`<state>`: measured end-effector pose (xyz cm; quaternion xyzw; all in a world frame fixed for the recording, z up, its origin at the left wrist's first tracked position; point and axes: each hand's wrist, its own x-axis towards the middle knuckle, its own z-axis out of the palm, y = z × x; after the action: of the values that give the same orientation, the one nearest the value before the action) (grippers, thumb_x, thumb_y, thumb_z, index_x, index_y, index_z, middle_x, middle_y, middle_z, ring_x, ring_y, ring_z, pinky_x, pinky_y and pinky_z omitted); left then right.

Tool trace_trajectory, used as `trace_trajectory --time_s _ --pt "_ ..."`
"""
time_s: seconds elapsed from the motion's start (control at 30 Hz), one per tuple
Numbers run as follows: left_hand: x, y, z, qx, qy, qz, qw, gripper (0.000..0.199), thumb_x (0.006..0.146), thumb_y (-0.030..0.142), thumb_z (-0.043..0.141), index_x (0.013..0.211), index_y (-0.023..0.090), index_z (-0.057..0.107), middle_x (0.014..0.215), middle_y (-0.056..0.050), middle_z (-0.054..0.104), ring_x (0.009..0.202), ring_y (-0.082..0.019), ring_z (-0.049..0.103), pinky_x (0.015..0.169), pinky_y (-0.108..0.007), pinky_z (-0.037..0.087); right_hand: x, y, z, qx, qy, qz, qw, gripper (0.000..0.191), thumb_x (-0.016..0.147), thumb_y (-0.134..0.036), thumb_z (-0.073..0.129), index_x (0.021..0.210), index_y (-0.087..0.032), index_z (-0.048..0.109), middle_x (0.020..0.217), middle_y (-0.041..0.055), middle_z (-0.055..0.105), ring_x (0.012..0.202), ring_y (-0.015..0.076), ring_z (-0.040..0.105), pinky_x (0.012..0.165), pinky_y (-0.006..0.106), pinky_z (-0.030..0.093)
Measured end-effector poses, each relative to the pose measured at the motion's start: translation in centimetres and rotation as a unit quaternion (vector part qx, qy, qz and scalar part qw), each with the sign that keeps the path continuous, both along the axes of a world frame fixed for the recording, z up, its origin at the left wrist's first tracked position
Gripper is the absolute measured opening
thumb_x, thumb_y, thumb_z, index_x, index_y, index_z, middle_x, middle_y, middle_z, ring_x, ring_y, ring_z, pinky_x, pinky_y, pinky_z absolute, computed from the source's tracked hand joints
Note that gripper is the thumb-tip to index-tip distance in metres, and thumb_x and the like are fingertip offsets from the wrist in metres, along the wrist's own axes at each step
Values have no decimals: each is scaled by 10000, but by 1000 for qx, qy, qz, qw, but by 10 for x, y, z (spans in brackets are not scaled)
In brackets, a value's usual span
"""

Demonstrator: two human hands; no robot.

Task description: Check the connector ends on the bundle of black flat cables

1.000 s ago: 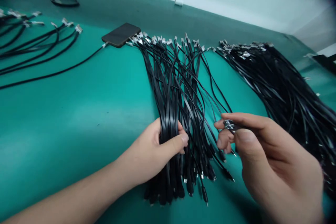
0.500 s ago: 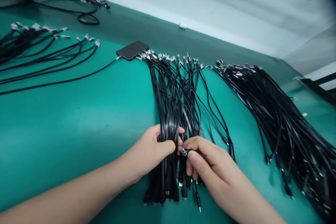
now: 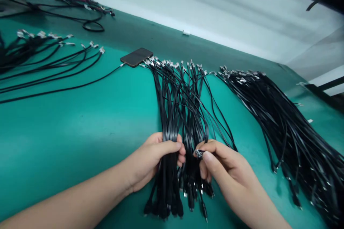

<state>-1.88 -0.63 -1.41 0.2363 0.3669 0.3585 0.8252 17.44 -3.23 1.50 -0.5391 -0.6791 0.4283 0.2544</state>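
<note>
And here's the left hand (image 3: 153,154), wrapped firmly around a bunch of flat black cables (image 3: 170,125) at the centre of the green table (image 3: 94,132), thumb across the front, dark plug ends poking out below the fist! Just beside it, the right hand (image 3: 228,170) pinches a small dark-and-silver piece (image 3: 199,153) between thumb and fingers, in front of the looser cables (image 3: 192,114), while up top a dark phone (image 3: 137,57) lies by the pale connectors (image 3: 172,63) and a bigger cable pile (image 3: 285,128) sprawls off to the right

Two hands (image 3: 153,152), one phone (image 3: 137,57), dozens of black cables (image 3: 170,128)
</note>
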Motion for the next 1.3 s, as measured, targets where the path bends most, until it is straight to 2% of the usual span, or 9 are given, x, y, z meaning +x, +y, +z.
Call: trace_trajectory --time_s 0.07,0.2,0.43,0.73,0.93,1.3 --pt "-2 1 1 -23 -23 4 999 174 804 277 679 717 157 587 682 -4 583 640 -133 540 675 -269 434 1 0 0 14 9 -7 1000 298 1044 -400 448 887 -220 626 689 -19 590 610 142 570 583 269 451" --pt "-5 2 0 -19 -39 -11 999 256 849 293 635 647 164 544 635 1 520 630 -138 509 659 -269 410 -1 -3 2 2 9 17 1000 272 1047 -373 450 920 -223 638 711 -18 591 621 137 577 581 259 454" --pt "-3 1 -3 -33 -70 7 997 223 870 236 590 663 166 544 653 28 443 618 -125 461 638 -268 401 -2 -4 3 2 -7 25 1000 237 1033 -323 473 899 -217 637 737 -10 607 639 133 584 591 251 464" --pt "-2 1 -1 -27 -40 -1 999 231 874 270 620 678 172 545 638 26 476 618 -125 476 649 -266 407 -8 -1 7 10 -5 31 999 218 1001 -252 501 834 -222 639 741 -15 616 663 125 587 596 244 447" --pt "-4 0 -2 -17 -49 2 999 78 783 200 669 800 172 598 696 14 543 666 -134 515 694 -276 420 -8 -2 7 -6 -1 25 1000 212 999 -241 503 852 -218 654 755 -1 631 647 129 595 581 248 458" --pt "-6 -2 -4 22 -44 -29 998 157 799 191 693 891 198 566 699 32 578 686 -120 516 712 -258 415 -9 -4 5 -16 16 36 999 201 1018 -253 505 900 -228 666 760 -19 619 636 106 593 575 221 467"
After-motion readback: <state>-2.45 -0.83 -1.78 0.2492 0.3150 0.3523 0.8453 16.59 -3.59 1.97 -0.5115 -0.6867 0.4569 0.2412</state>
